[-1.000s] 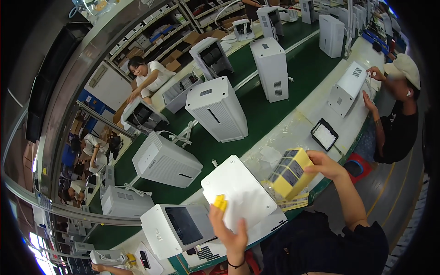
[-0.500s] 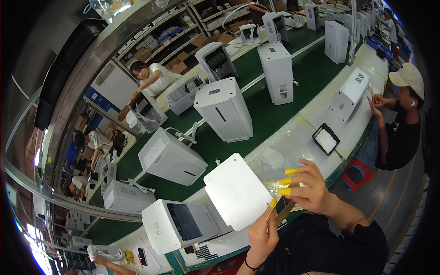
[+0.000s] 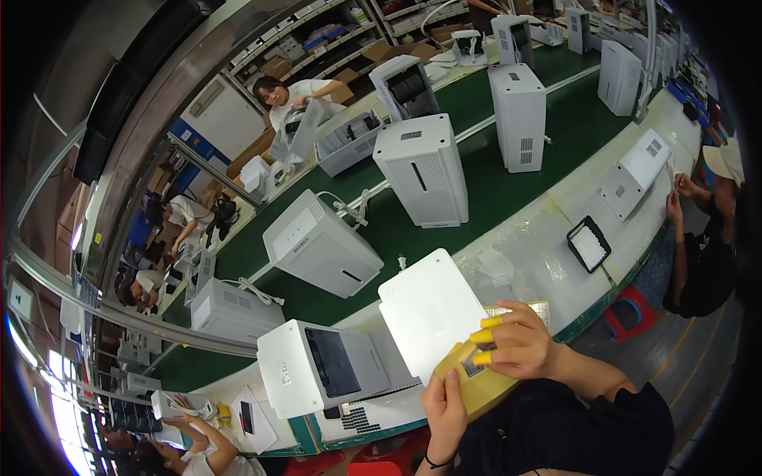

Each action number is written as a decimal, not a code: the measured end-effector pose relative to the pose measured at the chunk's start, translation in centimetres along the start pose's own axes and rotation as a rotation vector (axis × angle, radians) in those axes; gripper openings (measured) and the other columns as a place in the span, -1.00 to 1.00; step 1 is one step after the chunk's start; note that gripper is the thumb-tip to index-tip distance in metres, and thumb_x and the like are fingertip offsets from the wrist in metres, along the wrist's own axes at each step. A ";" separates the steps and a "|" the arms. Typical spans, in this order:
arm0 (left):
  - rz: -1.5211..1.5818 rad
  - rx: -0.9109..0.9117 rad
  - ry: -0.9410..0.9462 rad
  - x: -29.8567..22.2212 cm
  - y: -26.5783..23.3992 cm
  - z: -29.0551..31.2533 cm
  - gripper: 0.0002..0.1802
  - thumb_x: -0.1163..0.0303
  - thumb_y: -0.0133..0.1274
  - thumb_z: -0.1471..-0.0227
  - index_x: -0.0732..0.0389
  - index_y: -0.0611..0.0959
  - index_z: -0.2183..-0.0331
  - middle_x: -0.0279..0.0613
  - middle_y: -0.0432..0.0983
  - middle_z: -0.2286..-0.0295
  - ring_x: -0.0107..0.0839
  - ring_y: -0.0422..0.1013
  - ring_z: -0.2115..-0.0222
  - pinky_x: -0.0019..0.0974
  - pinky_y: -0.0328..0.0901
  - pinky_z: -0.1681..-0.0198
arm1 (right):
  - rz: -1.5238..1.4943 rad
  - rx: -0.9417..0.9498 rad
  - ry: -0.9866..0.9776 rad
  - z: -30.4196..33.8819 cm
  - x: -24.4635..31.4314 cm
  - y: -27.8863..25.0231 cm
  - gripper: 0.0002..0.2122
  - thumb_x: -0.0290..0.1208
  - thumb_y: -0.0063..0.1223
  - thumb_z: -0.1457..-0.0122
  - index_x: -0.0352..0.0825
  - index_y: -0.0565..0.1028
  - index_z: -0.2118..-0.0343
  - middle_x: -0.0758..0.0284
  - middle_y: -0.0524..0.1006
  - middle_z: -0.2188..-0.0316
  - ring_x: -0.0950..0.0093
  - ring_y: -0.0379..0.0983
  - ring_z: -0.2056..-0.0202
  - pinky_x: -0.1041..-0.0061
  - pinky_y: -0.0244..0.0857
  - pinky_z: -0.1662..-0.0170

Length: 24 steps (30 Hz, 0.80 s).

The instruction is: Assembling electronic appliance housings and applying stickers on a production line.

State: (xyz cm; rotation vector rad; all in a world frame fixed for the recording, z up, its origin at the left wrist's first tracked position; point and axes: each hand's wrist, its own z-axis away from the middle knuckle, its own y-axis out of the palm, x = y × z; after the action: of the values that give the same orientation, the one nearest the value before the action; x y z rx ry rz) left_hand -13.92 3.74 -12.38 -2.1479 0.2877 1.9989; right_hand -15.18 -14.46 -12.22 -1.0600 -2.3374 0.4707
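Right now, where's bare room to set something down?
Free: white film-covered bench between crumpled white sheet and black rectangular tray; green belt between that bench and tall white vented appliance. Crowded: around yellow rectangular block in the left hand, beside the flat white panel.

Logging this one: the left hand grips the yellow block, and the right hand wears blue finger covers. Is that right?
Not quite: the finger covers on the right hand are yellow, not blue, as the head view shows. The left hand does grip the yellow block.
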 end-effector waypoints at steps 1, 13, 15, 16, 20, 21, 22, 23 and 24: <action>0.000 -0.006 -0.001 0.0 -0.3 -0.1 -0.71 0.44 -0.18 -0.22 0.45 0.50 0.13 -0.22 0.51 0.32 -0.61 0.35 0.33 -0.50 0.25 0.29 | -0.133 0.000 -0.015 -0.3 0.4 -0.7 -0.86 -0.45 0.31 0.24 -0.15 0.56 0.55 0.40 0.55 0.34 0.39 0.40 0.32 0.10 0.23 -0.07; -0.420 0.655 0.397 -0.5 -2.6 -2.8 -0.79 0.56 0.01 0.02 0.34 0.58 0.26 0.11 0.48 0.22 0.08 0.36 0.11 -0.05 0.17 -0.07 | -0.494 0.346 0.316 -6.9 -4.4 3.3 -0.76 -0.46 0.12 -0.07 -0.35 0.44 0.19 0.32 0.46 0.40 0.37 0.37 0.25 0.38 0.23 0.09; -0.407 0.650 0.385 -0.3 -2.9 -2.9 -0.80 0.56 0.01 0.01 0.35 0.58 0.27 0.11 0.48 0.22 0.08 0.36 0.12 -0.06 0.17 -0.08 | -0.508 0.358 0.352 -6.9 -4.7 4.5 -0.74 -0.43 0.11 -0.08 -0.35 0.42 0.16 0.32 0.45 0.40 0.38 0.36 0.26 0.40 0.23 0.13; -0.401 0.656 0.380 -0.3 -3.0 -2.9 -0.81 0.56 0.01 0.01 0.35 0.58 0.27 0.10 0.49 0.23 0.06 0.37 0.12 -0.06 0.17 -0.08 | -0.518 0.366 0.388 -6.9 -4.7 4.9 -0.71 -0.40 0.11 -0.09 -0.34 0.40 0.13 0.32 0.45 0.40 0.39 0.35 0.27 0.41 0.23 0.17; -0.374 0.694 0.380 0.0 -3.6 -3.3 -0.82 0.55 0.00 0.00 0.36 0.58 0.29 0.07 0.50 0.26 0.01 0.39 0.14 -0.06 0.18 -0.07 | -0.510 0.415 0.441 -7.2 -4.3 6.1 -0.67 -0.36 0.14 -0.07 -0.33 0.40 0.11 0.32 0.44 0.39 0.39 0.35 0.26 0.42 0.21 0.15; -0.372 0.692 0.376 -0.1 -3.6 -3.3 -0.82 0.55 0.00 0.00 0.36 0.58 0.29 0.07 0.50 0.26 0.01 0.39 0.14 -0.06 0.18 -0.07 | -0.488 0.412 0.443 -7.1 -4.3 6.3 -0.66 -0.35 0.15 -0.06 -0.32 0.40 0.11 0.32 0.44 0.39 0.38 0.35 0.25 0.41 0.20 0.13; -0.373 0.689 0.369 -0.2 -3.6 -3.4 -0.83 0.55 0.00 0.00 0.36 0.59 0.30 0.06 0.51 0.27 0.01 0.39 0.14 -0.06 0.18 -0.07 | -0.466 0.408 0.445 -7.1 -4.3 6.4 -0.65 -0.34 0.15 -0.06 -0.32 0.40 0.11 0.32 0.44 0.39 0.38 0.34 0.24 0.40 0.19 0.11; -0.375 0.687 0.362 -0.3 -3.6 -3.4 -0.83 0.55 0.00 0.00 0.36 0.59 0.30 0.05 0.51 0.27 0.00 0.39 0.14 -0.06 0.18 -0.07 | -0.467 0.411 0.448 -7.1 -4.3 6.5 -0.65 -0.34 0.15 -0.06 -0.32 0.40 0.11 0.32 0.44 0.39 0.38 0.34 0.24 0.40 0.19 0.11; -0.373 0.688 0.360 -0.3 -3.6 -3.4 -0.83 0.55 0.00 0.00 0.36 0.59 0.30 0.05 0.51 0.27 0.00 0.39 0.14 -0.06 0.18 -0.07 | -0.465 0.404 0.446 -7.1 -4.2 6.5 -0.66 -0.34 0.15 -0.06 -0.32 0.40 0.11 0.33 0.44 0.40 0.37 0.34 0.24 0.38 0.17 0.09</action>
State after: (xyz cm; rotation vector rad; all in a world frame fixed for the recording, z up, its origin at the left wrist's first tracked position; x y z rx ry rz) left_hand -9.64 6.31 -11.85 -1.8970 0.4955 1.0877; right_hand -4.84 -12.86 -11.18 -0.3646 -1.8940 0.4433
